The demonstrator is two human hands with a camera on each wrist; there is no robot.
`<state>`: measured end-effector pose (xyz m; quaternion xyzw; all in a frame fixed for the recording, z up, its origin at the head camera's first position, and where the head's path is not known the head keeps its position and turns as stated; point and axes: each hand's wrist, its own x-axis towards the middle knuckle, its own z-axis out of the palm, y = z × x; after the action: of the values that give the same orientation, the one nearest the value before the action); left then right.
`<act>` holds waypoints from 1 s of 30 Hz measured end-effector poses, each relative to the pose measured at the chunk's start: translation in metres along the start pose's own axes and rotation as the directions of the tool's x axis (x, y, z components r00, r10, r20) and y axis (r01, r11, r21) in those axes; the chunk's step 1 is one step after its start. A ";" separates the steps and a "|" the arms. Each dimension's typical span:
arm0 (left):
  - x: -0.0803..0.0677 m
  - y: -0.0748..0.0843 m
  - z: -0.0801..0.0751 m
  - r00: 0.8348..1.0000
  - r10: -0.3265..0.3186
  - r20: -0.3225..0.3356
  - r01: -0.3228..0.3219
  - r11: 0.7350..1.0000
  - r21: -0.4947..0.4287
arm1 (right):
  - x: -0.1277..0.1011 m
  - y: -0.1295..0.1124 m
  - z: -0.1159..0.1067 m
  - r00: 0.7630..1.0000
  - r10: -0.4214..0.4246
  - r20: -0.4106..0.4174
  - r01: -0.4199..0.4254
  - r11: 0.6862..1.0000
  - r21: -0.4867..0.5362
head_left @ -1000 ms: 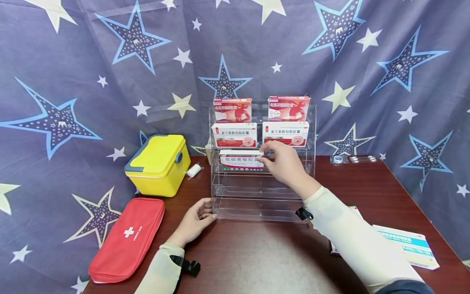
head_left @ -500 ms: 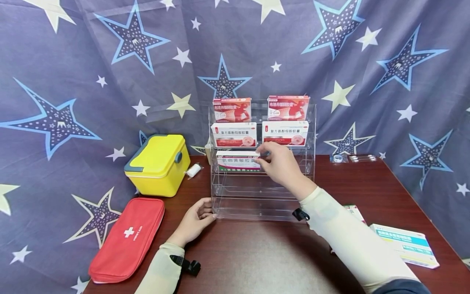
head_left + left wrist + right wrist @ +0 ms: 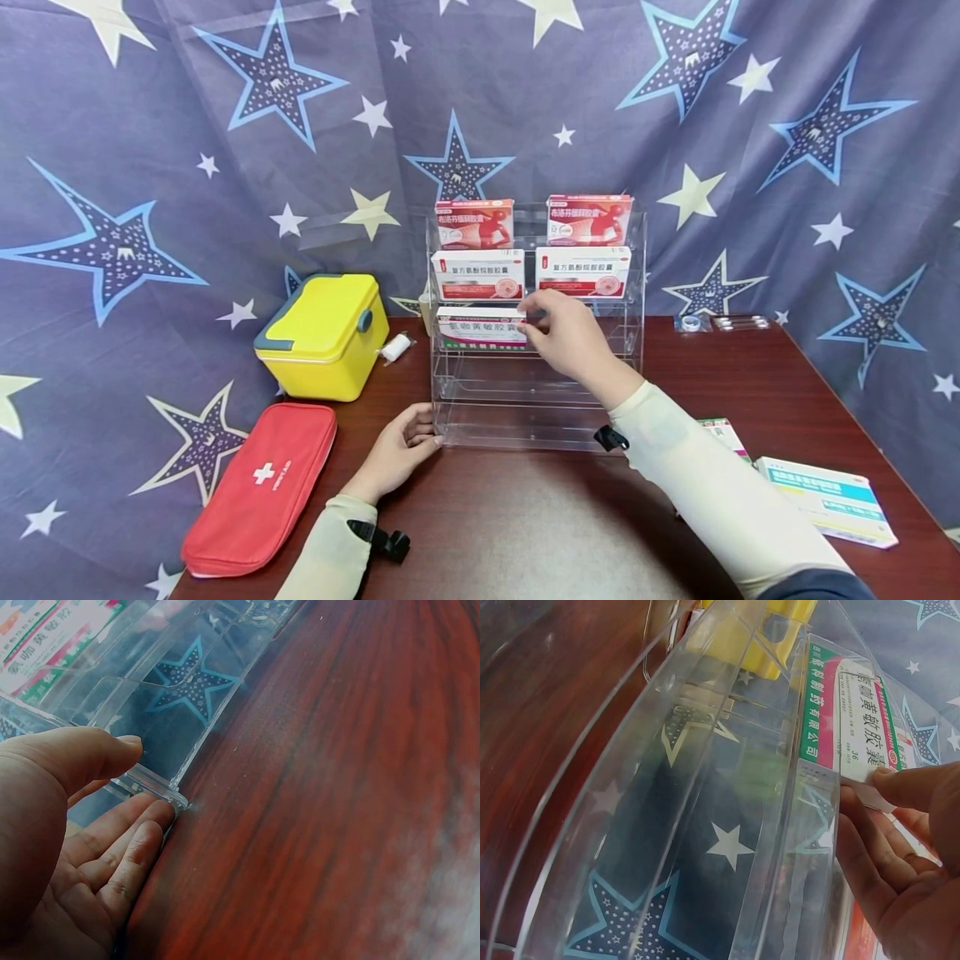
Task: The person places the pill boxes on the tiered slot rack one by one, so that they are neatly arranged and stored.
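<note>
A clear acrylic tiered rack (image 3: 536, 417) stands mid-table. Its top tier holds two red medicine boxes (image 3: 475, 223), the second tier two white boxes with red stripes (image 3: 477, 274). On the third tier, at the left, sits a white and green medicine box (image 3: 478, 327); my right hand (image 3: 561, 335) pinches its right end between thumb and fingers. The right wrist view shows the same box (image 3: 846, 712) behind the rack's clear wall (image 3: 705, 787), fingertips (image 3: 900, 784) on its edge. My left hand (image 3: 405, 446) rests with straight fingers (image 3: 127, 847) against the rack's lower left corner (image 3: 161, 787).
A yellow lidded case (image 3: 324, 333) and a red first-aid pouch (image 3: 262, 483) lie left of the rack, with a small white roll (image 3: 395, 347) between case and rack. Flat medicine boxes (image 3: 828, 500) lie on the dark wooden table (image 3: 525, 533) at the right. Small packets (image 3: 720, 323) sit far right.
My right hand has slid the white and green box a little to the left along the third tier. The left hand has stayed at the rack's corner.
</note>
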<state>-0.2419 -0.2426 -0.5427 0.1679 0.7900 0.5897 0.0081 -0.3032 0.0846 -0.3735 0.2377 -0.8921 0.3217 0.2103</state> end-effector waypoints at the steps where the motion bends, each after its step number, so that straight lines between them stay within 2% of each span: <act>1: 0.000 0.000 0.000 1.000 -0.001 -0.001 0.001 1.000 0.000 | 0.000 0.000 0.000 1.000 -0.002 0.000 0.002 1.000 -0.001; 24: 0.000 -0.001 0.001 1.000 -0.013 -0.012 0.013 1.000 -0.011 | -0.001 0.000 -0.002 1.000 -0.021 0.015 0.021 1.000 0.009; 30: 0.000 -0.003 0.000 1.000 0.005 -0.009 -0.005 1.000 -0.013 | -0.011 0.003 -0.015 0.999 -0.042 -0.018 0.043 0.998 0.038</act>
<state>-0.2427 -0.2436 -0.5457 0.1672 0.7858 0.5954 0.0042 -0.2929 0.1001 -0.3696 0.2577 -0.8788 0.3360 0.2201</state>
